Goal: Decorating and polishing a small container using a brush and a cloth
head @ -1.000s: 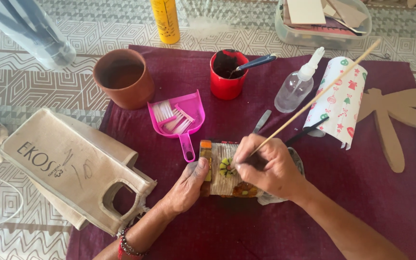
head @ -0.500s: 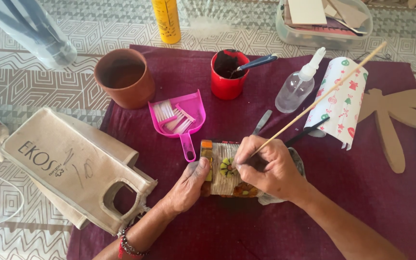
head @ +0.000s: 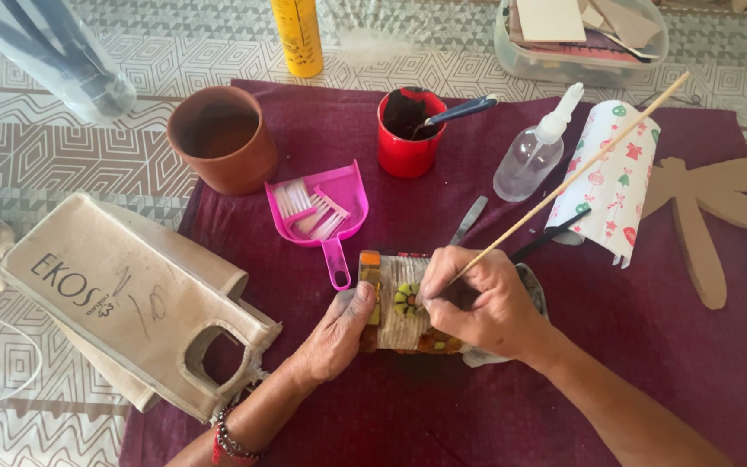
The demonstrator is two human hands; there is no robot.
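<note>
Head view: mosaic piece (head: 404, 311) on maroon cloth (head: 443, 406), right part hidden under right hand (head: 486, 303) pinching stick (head: 577, 169); left hand (head: 339, 333) pressed flat on left end; poses unchanged since earlier, stick tilted slightly.

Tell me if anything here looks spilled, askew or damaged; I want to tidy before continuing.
Nothing spilled. The paper roll and the canvas bag lie on their sides, and the left hand has grey-smeared fingertips as it steadies the mosaic piece. The right hand holds a wooden stick.
</note>
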